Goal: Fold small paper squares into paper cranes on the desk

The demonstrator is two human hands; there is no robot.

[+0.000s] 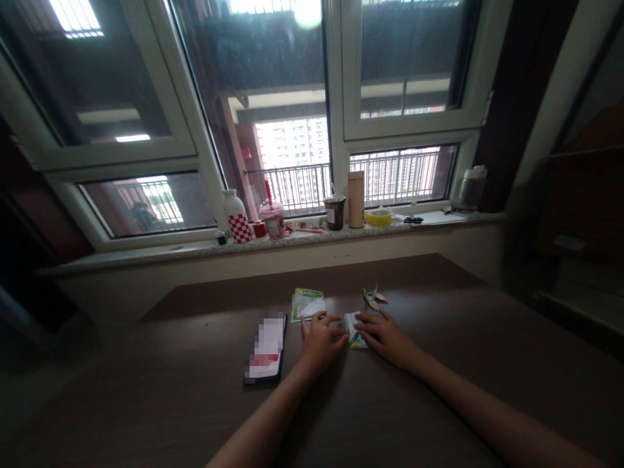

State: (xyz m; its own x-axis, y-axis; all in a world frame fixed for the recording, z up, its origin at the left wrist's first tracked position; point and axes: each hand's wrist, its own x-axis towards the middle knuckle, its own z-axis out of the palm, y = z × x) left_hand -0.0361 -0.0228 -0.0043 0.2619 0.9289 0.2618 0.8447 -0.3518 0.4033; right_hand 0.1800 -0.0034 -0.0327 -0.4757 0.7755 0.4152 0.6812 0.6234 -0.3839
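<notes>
A small green-and-white printed paper (357, 339) lies on the dark table between my two hands. My right hand (390, 341) rests on its right side with the fingers stretched out flat, covering part of it. Beside the paper's left edge is my left hand (322, 343), fingers apart and bent a little. One of its fingers reaches toward a small stack of green-and-white printed sheets (308, 303); whether it touches them I cannot tell. Beyond my right hand sits a small folded paper piece (373, 298) with pointed, upturned parts.
A phone (267, 348) with a lit screen lies left of my left hand on the table (195, 416). On the windowsill stand a checkered bottle (237, 218), a pink drink cup (273, 218), a dark cup (335, 212), a beige flask (355, 200) and yellow tape (379, 217).
</notes>
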